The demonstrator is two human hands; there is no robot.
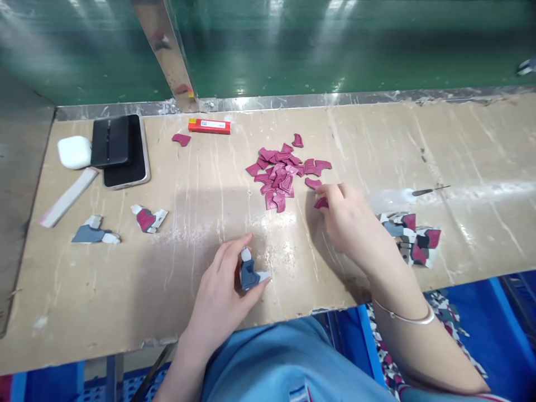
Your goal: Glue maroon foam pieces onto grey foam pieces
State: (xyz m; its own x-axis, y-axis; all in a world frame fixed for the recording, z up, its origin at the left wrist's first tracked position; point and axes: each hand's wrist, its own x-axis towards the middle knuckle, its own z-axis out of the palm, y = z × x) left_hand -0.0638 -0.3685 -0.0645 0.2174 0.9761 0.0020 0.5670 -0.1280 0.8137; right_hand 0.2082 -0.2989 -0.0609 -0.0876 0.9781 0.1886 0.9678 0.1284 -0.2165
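Blue-grey piece (249, 274) with white ends, held in my left fingers (231, 252), one end away from me, other pointing right. Small maroon piece (321, 203) at my right fingers (334, 196), partly covered; overlapping maroon heap (280, 174) left of it.

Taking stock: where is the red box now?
In the head view, the red box lies near the far edge of the table, left of centre, right of a lone maroon piece.

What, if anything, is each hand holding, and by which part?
Left hand: blue piece, thumb at white end, fingers opposite. Right hand: perhaps a maroon piece; grip hidden.
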